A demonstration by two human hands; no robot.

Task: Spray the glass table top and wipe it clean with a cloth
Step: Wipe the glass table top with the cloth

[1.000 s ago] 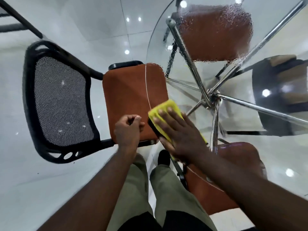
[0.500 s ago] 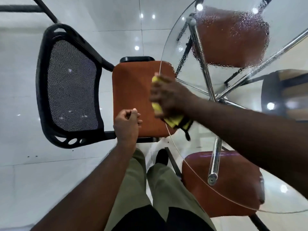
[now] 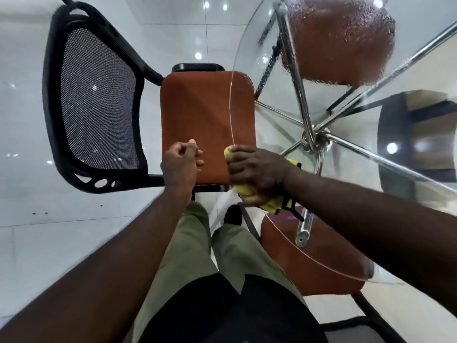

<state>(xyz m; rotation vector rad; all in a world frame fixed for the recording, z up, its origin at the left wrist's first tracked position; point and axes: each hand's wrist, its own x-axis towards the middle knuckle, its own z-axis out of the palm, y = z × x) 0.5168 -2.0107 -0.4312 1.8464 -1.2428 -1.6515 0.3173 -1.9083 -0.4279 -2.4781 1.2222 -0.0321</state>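
The round glass table top [image 3: 277, 78] fills the right half of the view, with spray droplets beading on its far part. My right hand [image 3: 257, 172] presses a yellow cloth [image 3: 270, 203] with black trim against the glass at its near left rim. Most of the cloth is hidden under the palm. My left hand [image 3: 180, 167] hovers loosely curled and empty just left of the rim, over an orange chair seat. No spray bottle is in view.
A black mesh-back chair [image 3: 96, 100] with an orange seat [image 3: 195, 125] stands tucked at the table's left edge. Two more orange seats show through the glass. Chrome legs [image 3: 314, 139] cross under the top. My legs stand on a white tiled floor.
My right hand swept the cloth from the near glass out to the left rim, then back down along the rim toward me. The left hand stayed roughly in place.
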